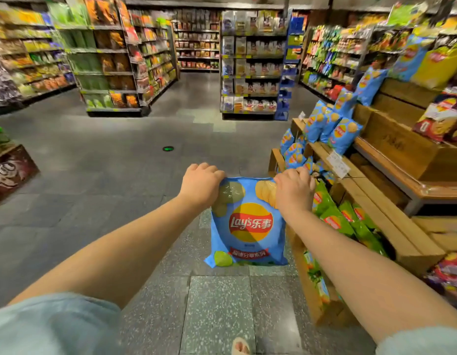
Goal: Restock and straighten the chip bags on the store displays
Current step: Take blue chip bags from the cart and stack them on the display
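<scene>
Both hands hold one blue chip bag (pixel 248 224) upright in the air above the grey floor (pixel 99 175), beside the front left corner of the wooden display (pixel 391 237). The left hand (pixel 200 184) has its grip clenched over the bag's top left corner; the right hand (pixel 294 189) grasps the top right corner the same way. More blue bags (pixel 332 126) stand on the display's upper tiers, and green bags (pixel 350 221) lie in a lower tier just right of the held bag.
</scene>
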The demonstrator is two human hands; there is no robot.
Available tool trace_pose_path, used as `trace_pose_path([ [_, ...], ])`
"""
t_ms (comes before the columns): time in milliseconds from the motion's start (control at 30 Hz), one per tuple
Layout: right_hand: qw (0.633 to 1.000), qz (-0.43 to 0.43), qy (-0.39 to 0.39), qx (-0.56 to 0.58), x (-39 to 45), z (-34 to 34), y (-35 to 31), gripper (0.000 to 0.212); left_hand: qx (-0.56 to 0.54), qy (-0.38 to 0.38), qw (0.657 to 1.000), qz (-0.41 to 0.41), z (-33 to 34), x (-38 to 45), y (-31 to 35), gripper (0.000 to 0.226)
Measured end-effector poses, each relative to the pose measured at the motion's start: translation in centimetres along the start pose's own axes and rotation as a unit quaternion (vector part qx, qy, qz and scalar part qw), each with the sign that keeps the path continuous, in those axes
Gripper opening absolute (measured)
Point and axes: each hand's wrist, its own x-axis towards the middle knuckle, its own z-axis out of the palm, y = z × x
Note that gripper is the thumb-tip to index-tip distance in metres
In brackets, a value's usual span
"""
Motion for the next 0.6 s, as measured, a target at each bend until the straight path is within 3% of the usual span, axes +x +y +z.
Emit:
trace_pose_path([
  [133,0.999,0.015,-0.047,0.007,7.5,5.8,2.5,0.031,-0.006,0.004,1.0,0.002,3.4,9.3,-1.3,0.033],
  [300,0.999,0.028,-0.008,0.037,17.3,10.5,5.6,0.016,0.005,0.011,1.0,0.009,5.7,21.1,-2.5,0.03],
  [400,0.999,0.025,0.047,-0.003,22.0,13.1,7.6,0.007,-0.009,0.004,1.0,0.013,7.0,27.2,-2.8,0.032],
  [600,0.996,0.001,0.081,-0.023,29.3,20.5,11.5,0.006,-0.017,-0.023,0.998,0.05,12.4,38.2,-3.6,0.032],
])
